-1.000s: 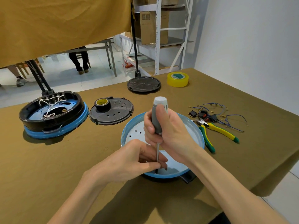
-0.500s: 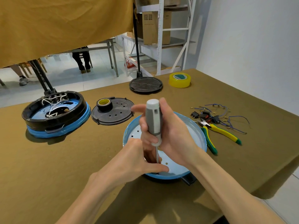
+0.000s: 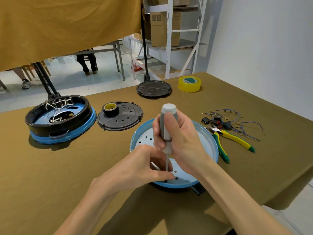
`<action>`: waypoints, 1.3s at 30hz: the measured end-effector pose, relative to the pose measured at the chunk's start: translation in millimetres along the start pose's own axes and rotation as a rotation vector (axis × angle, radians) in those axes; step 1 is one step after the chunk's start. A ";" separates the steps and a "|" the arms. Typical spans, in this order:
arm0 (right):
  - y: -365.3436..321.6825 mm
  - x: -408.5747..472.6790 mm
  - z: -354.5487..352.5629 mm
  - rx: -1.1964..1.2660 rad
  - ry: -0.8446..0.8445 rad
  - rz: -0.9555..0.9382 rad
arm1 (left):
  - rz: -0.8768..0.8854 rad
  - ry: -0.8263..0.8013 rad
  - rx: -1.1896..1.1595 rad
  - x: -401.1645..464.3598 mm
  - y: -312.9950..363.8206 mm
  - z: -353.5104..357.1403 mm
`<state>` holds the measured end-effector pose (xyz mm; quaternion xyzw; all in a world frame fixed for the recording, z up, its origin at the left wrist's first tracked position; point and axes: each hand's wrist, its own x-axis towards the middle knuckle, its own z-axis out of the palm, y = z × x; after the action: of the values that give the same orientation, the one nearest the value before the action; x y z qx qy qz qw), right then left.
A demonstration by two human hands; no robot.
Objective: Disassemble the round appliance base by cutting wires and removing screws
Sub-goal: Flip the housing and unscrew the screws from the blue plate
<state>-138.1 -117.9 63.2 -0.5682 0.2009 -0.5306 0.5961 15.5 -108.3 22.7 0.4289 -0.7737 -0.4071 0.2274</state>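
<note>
We find the blue round base (image 3: 205, 133) lying on the table (image 3: 50, 175) at its near edge, open side up, with the right hand (image 3: 179, 141) wrapped around the grey handle of the screwdriver (image 3: 166, 131), the shaft standing near upright. The left hand (image 3: 140, 168) has its grip pinched low around the shaft, just above the pan floor, thumb and fingers pressed together there

We judge the step to be backing out a screw near the front rim. To do it well, we advise keeping the shaft square to the floor, bearing down firmly so the tip does not slip out, and letting the left fingers only guide

The tip and the screw head are hidden behind the left fingers; we cannot tell whether the tip is seated. Cut wires (image 3: 237, 119) and the pliers (image 3: 232, 138) lie to the right, well apart from the second base (image 3: 59, 117)
</note>
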 end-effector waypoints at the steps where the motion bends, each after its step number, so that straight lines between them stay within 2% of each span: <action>1: -0.6 0.0 -0.4 0.032 -0.042 0.021 | 0.000 -0.038 -0.021 -1.0 0.2 -1.1; 3: -1.7 -0.2 -0.9 0.065 -0.132 0.091 | 0.003 -0.055 -0.059 -2.9 0.1 -1.3; 5: -0.9 -0.2 -0.4 0.048 -0.176 0.111 | 0.003 0.001 -0.062 -2.9 0.0 0.9; 8: 2.8 1.5 3.9 -0.022 -0.131 0.049 | 0.003 0.097 -0.001 -1.2 -1.4 4.2; 11: 6.0 2.7 2.7 0.027 -0.045 0.039 | 0.011 0.118 0.045 -1.0 -2.1 5.6; 14: 3.7 3.3 -2.7 0.105 -0.079 0.117 | -0.009 0.089 0.046 -0.8 -1.8 3.9; 16: 2.5 3.8 -4.3 0.165 -0.104 0.174 | -0.012 0.004 0.012 -0.1 -1.7 -2.0; 19: 2.0 4.3 -4.2 0.106 -0.075 0.127 | 0.000 -0.072 -0.006 -1.1 1.4 -8.0; 23: 5.6 2.4 -3.0 -0.013 0.008 0.036 | -0.002 -0.034 0.012 -0.5 0.2 -7.1; 26: 5.8 0.3 0.4 -0.028 -0.008 0.012 | -0.011 0.041 0.040 0.4 -3.2 -4.7; 30: 5.8 3.9 1.0 -0.051 0.109 -0.001 | -0.019 0.060 0.116 -0.1 0.3 0.6; 36: 0.8 3.7 1.5 0.063 -0.057 0.140 | -0.056 -0.030 0.179 -2.7 3.8 -3.8; 39: 3.7 5.5 5.3 0.046 -0.023 0.108 | -0.069 -0.071 0.196 -2.9 6.8 -9.3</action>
<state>-130.2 -120.9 63.4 -0.5487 0.2120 -0.4956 0.6390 20.2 -107.9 33.6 0.4608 -0.8021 -0.3520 0.1427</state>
